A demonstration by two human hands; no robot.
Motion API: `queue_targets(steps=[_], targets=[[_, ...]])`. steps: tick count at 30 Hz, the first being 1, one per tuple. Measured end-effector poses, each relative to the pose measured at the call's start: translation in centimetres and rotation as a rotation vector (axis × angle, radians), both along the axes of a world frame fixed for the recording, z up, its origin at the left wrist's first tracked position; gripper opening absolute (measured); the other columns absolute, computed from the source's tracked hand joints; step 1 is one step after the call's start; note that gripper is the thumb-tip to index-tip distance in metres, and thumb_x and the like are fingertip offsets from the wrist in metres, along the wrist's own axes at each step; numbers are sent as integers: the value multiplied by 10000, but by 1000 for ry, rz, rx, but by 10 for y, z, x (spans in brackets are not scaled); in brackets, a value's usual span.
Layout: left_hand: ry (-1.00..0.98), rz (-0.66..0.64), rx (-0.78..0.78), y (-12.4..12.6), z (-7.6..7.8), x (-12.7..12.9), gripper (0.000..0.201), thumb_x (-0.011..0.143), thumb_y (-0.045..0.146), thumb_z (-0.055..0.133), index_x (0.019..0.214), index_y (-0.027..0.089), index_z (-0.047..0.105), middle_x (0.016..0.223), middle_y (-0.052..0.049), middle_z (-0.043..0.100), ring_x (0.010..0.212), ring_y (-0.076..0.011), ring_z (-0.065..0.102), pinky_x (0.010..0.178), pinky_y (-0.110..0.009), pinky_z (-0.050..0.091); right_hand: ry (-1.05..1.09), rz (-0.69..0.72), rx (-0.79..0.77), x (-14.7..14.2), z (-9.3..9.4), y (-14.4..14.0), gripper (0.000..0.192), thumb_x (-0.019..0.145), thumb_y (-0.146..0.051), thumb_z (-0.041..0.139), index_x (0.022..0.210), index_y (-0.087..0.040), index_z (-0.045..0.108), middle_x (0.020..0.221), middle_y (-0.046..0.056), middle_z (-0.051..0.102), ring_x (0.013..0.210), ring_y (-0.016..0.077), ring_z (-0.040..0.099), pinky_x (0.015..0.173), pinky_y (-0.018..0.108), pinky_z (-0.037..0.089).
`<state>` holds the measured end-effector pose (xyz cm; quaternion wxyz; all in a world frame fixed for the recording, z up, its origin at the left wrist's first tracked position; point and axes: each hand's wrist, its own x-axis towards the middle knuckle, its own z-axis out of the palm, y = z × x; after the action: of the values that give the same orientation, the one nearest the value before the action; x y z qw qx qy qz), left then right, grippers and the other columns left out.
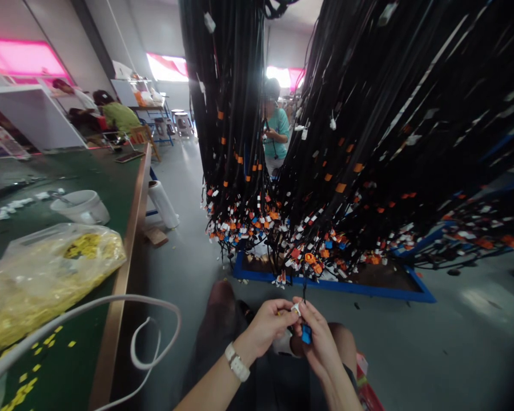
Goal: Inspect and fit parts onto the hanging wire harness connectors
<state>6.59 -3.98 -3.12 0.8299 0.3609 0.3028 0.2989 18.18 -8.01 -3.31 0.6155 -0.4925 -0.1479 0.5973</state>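
Head view looked down on both hands meeting above the person's lap, low in the middle of the frame. Left hand (269, 324), with a pale watch (237, 361) on its wrist, was curled with thumb and forefinger pinched toward a small white connector (297, 309); a thin yellowish piece showed between those fingers, too small to identify. Right hand (319, 337) was closed around a blue connector (306, 334) just below the white one, fingers wrapped on it. Both connectors hung on a thin black wire (304, 288) that ran nearly straight up from the hands into the hanging harness bundle (325, 171), so the wire's long axis stood close to vertical and the connectors sat at its lower end.

Beyond the hands, the mass of black cables with orange, white and blue plugs hung over a blue floor frame (368, 288) on grey concrete. At left stood a green-topped workbench (89, 182) carrying a clear bag of yellow parts (47, 268), a white bowl (82, 206) and a white cable (111, 308) looping over its edge. Farther back, a person in a teal shirt (276, 134) stood behind the cables, and others sat by the windows.
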Motion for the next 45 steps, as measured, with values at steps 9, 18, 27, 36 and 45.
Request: queue_targets(steps=[9,18,27,36,45], targets=[[82,105,97,-2,6,4,328,675,407,725,711,120,570,558,-13,617,439,-67,498,421,-173,259,8,4,-8,-3,-3,-1,388,618,-418,788,893,-162,691,541,-29,540,437,47,422,404,156,304],[95,146,151,-5,11,5,324,698,412,701,705,129,543,552,-8,612,467,-90,541,443,-177,329,-59,41,22,-1,0,0,388,613,-440,787,875,-169,693,554,-28,542,443,42,409,410,161,299],[90,165,156,-9,14,6,326,692,414,705,691,135,536,532,5,599,434,-79,510,433,-177,320,-76,63,22,-1,-1,-2,408,622,-471,771,878,-165,686,528,-30,525,439,42,392,418,164,293],[79,167,164,-10,18,7,346,683,430,709,680,136,528,511,9,593,404,-63,470,426,-177,311,-81,90,40,0,1,-2,385,665,-467,742,895,-166,670,498,-41,502,418,45,397,412,164,277],[-4,27,119,-1,22,-3,315,666,370,743,698,132,539,557,1,615,430,-66,503,456,-180,346,15,66,58,-4,5,-6,399,621,-446,780,888,-171,665,484,-45,504,394,41,399,398,161,259]])
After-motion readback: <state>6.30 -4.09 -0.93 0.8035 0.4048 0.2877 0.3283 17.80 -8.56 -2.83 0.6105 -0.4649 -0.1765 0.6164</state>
